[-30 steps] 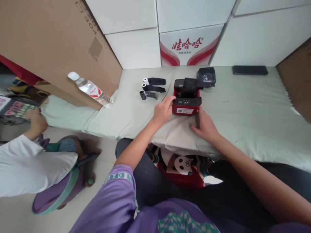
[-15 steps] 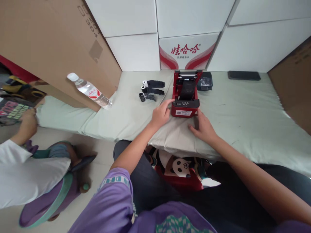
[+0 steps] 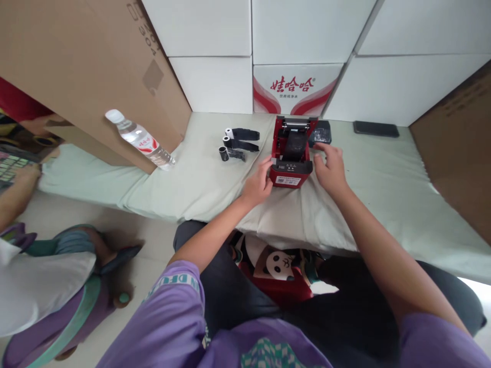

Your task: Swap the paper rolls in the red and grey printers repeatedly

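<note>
A small red and black label printer (image 3: 288, 181) stands on the cloth-covered surface with its lid raised and a black ribbon (image 3: 294, 148) inside. My left hand (image 3: 259, 184) has its fingers curled against the printer's front left corner, steadying it. On the other side, my right hand (image 3: 330, 166) is spread, thumb and forefinger apart, beside the printer's right edge; I cannot tell whether it touches. Behind that hand lies a dark, shiny packet or block (image 3: 321, 132). Three small rolls with black ribbon tails (image 3: 242, 139) lie left of the printer.
A water bottle (image 3: 140, 139) leans at the left against a tall cardboard box (image 3: 115, 76). White cartons (image 3: 295, 30) are stacked along the back. A black phone-like slab (image 3: 376, 129) lies at the right. Another person's arm (image 3: 17, 197) is at far left.
My right hand has moved up from the printer's front right corner to beside its right side. My left hand has slid slightly lower along the left corner. The view has shifted a little.
</note>
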{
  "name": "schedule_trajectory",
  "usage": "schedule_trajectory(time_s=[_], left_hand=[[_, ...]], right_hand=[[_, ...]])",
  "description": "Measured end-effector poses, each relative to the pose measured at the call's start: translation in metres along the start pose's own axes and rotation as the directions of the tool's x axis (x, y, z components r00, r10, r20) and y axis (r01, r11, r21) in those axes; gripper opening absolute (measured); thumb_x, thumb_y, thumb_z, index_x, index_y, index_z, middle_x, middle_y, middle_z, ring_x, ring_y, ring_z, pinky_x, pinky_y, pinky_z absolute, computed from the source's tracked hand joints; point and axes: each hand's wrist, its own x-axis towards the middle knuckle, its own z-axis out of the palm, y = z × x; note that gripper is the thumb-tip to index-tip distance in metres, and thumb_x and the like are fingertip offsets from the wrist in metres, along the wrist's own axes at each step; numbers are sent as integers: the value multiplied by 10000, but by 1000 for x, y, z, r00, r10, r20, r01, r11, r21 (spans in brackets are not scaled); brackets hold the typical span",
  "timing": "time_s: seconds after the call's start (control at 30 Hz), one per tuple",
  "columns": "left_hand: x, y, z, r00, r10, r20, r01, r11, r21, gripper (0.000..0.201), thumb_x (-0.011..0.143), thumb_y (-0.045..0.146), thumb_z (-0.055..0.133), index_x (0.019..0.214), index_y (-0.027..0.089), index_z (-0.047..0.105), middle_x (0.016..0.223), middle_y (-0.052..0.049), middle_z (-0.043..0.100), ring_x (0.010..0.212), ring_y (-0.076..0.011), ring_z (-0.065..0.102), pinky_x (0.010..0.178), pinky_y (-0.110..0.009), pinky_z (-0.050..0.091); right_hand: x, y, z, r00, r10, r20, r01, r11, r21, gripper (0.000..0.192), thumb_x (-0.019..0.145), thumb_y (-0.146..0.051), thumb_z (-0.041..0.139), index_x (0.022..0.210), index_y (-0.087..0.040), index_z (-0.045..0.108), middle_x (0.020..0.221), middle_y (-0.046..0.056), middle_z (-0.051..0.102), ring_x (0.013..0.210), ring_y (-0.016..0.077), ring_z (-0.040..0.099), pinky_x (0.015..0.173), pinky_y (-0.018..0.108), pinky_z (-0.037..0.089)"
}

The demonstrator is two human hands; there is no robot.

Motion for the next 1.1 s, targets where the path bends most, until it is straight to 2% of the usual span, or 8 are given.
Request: schedule_trajectory(time_s=[0.1, 0.2, 0.3, 0.47, 0.67, 0.9, 0.97, 1.1], left_hand=[[0, -4, 3, 1000, -20, -12, 20, 999, -29, 571, 1038, 222, 476, 1602, 215, 385, 1738, -231, 462, 1063, -212, 758, 932, -401, 632], [1, -8, 5, 996, -85, -30, 83, 995, -63, 651, 997, 185, 499, 1632, 210, 353, 1685, -217, 525, 980, -196, 744, 980, -427, 635], [3, -11, 7, 989, -146, -21, 144, 987, -70, 654, 993, 205, 538, 1627, 236, 381, 1562, -170, 639, 892, -181, 716, 928, -410, 646], [4, -14, 10, 985, -169, -15, 167, 981, -94, 620, 998, 236, 541, 1605, 244, 415, 1556, -162, 653, 859, -184, 711, 908, -422, 654], [4, -16, 12, 981, -193, 8, 192, 974, -119, 632, 1000, 260, 559, 1614, 237, 408, 1538, -164, 673, 819, -180, 708, 880, -417, 655], [7, -12, 12, 976, -215, 35, 218, 967, -134, 664, 981, 203, 550, 1628, 223, 403, 1628, -175, 611, 1083, -240, 766, 1053, -476, 635], [7, -12, 12, 976, -217, 31, 219, 964, -148, 665, 981, 194, 554, 1628, 225, 408, 1628, -174, 612, 1141, -252, 764, 1058, -479, 639], [7, -14, 15, 973, -225, 44, 230, 960, -159, 619, 1030, 245, 569, 1629, 217, 415, 1618, -172, 617, 1159, -273, 768, 1067, -502, 647]], right_hand=[[22, -14, 0, 997, 29, 74, -27, 999, -28, 313, 986, -335, 546, 1094, -252, 828, 1375, 149, 779, 1399, 456, 590, 1144, 757, 476], [31, -25, -6, 974, -136, 179, 88, 963, 255, 364, 1023, -332, 503, 857, -262, 819, 1223, 118, 827, 1209, 352, 725, 1041, 588, 599], [41, -28, -9, 948, -141, 287, 15, 916, 401, 322, 996, -304, 536, 867, -224, 820, 1028, 117, 843, 937, 267, 783, 875, 455, 651], [75, -21, 8, 873, -147, 464, 129, 989, 72, 255, 931, -261, 632, 1005, -179, 862, 963, 111, 852, 931, 295, 789, 923, 473, 629], [116, -29, 44, 663, -31, 748, 360, 890, -281, 33, 792, -196, 810, 805, -199, 840, 794, 109, 807, 779, 306, 761, 826, 469, 604], [120, -33, 54, 639, 33, 769, 340, 884, -320, 100, 733, -203, 878, 721, -224, 781, 719, 97, 758, 803, 349, 764, 853, 527, 595], [118, -31, 46, 625, -11, 780, 356, 894, -273, 75, 774, -231, 850, 844, -215, 827, 824, 120, 800, 823, 355, 765, 863, 537, 591], [111, -53, 8, 682, -142, 717, 422, 877, -228, 390, 754, -193, 828, 1139, -247, 849, 957, 81, 819, 860, 310, 744, 871, 473, 566]])
